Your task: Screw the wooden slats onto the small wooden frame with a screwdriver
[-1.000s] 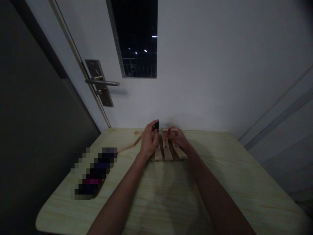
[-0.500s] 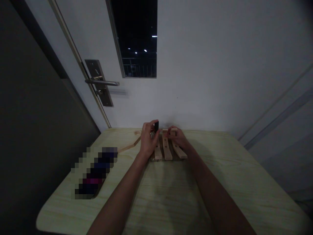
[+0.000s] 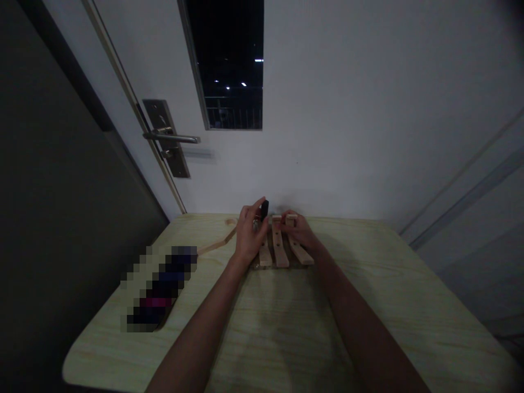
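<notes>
Head view: Close Handling Before a White Door (image 3: 335, 125)

From where I stand, a pale table (image 3: 257, 338) meets the door beneath a dark window (image 3: 231, 54), lights and a railing beyond. A pixelated item (image 3: 164, 289) lies at the table's left; a hooked stick (image 3: 215, 246) runs from it toward the left hand (image 3: 249, 234). That hand's forefinger and thumb are clamped on a small black piece (image 3: 265, 209) held upright. Across from it, the right hand (image 3: 302, 230) has its fingers bent at the far end of the right bar (image 3: 302, 255); whether they grip it, I cannot tell. Beside that sit the middle bar (image 3: 279, 252) and left bar (image 3: 265, 256), all three wooden, near the table's far edge, between the hands.
</notes>
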Demonstrator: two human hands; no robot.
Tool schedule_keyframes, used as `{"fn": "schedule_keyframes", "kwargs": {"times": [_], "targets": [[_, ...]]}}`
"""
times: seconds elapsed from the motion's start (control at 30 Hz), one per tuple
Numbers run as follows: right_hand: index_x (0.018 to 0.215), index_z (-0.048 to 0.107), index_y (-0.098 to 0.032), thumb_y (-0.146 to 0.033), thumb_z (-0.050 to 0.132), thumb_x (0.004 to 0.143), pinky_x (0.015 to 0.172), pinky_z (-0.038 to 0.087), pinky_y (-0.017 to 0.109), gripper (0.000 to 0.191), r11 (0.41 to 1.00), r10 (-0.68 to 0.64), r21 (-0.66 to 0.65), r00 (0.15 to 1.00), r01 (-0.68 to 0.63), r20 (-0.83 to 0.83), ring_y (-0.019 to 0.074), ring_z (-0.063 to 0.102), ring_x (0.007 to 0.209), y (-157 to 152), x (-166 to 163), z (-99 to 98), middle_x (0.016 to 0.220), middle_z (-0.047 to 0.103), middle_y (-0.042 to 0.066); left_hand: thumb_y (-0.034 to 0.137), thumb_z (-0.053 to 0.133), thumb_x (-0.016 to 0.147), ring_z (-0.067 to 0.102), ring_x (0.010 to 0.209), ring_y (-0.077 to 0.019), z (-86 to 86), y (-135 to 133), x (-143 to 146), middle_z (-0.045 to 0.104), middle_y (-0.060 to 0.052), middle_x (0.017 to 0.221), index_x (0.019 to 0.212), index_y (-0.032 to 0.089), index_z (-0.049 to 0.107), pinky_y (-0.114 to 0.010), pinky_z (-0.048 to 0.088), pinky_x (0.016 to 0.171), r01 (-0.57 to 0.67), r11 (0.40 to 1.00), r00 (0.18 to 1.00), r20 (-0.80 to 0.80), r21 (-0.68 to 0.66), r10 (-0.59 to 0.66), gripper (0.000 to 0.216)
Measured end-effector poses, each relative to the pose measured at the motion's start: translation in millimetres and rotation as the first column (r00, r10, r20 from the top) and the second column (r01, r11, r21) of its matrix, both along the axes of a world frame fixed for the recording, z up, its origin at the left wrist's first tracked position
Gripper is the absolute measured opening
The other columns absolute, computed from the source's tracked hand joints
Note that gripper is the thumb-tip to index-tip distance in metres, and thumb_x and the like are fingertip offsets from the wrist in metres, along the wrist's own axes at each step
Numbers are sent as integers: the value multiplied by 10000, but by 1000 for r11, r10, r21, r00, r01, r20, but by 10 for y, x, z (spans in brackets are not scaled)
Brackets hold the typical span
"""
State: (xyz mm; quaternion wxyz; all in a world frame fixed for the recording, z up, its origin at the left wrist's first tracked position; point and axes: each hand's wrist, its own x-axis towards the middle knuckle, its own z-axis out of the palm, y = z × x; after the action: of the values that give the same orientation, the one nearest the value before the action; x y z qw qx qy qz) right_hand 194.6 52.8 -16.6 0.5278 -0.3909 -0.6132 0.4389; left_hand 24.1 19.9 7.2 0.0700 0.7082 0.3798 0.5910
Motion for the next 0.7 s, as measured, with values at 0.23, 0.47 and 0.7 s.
{"fn": "schedule_keyframes", "kwargs": {"times": [0.23, 0.47, 0.7], "targets": [[732, 532, -199, -373, 749, 584, 595, 415, 257, 315, 1000, 12, 4, 1000, -12, 10, 116, 496, 613, 19, 10, -19, 670, 555, -34, 138, 503, 858, 563, 906, -158, -12, 0, -5, 560, -68, 1087, 1310, 262, 439, -334, 527, 795, 7, 1000, 1000, -14, 9, -7, 473], [738, 528, -197, -375, 763, 560, 587, 410, 255, 344, 999, 17, -28, 1000, -18, -22, 111, 493, 600, -12, 3, 6, 672, 550, -36, 243, 623, 824, 589, 937, -170, -26, 28, 5, 579, -65, 1095, 1232, 249, 478, -321, 539, 772, 43, 999, 999, 30, 1, -43, 433], [714, 533, -200, -382, 754, 554, 599, 412, 259, 328, 1000, -9, 25, 1000, 8, 11, 119, 493, 622, 1, -2, 7, 665, 543, -30, 196, 571, 850, 601, 914, -157, -33, 39, 2, 596, -65, 1083, 1239, 255, 478, -315, 547, 762, 16, 999, 998, 55, -27, -15, 404]]}}
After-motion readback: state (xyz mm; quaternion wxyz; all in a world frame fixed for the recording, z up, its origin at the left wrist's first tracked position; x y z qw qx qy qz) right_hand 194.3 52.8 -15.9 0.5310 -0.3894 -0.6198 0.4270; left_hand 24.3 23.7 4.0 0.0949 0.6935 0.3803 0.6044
